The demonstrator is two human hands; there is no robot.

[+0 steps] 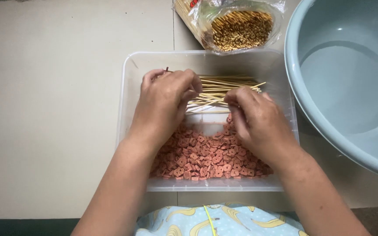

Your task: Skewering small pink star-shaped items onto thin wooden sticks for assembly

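A: Bamboo skewers lay loose across the clear plastic tub, toward its 12 o'clock wall, with reddish sausage pieces heaped toward 6 o'clock.

B: And the hands?

A: The left hand, its grip clenched on one skewer, hovered at the tub's 10 o'clock. The right hand, grip pinched on the skewers' ends, sat toward 3 o'clock.

B: Surroundings?

A: A bagged skewer bundle lay at 12 o'clock on the table; a grey-blue basin stood at 3 o'clock.

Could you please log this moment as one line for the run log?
left hand: shut on skewer | right hand: at skewers | tub: pink pieces
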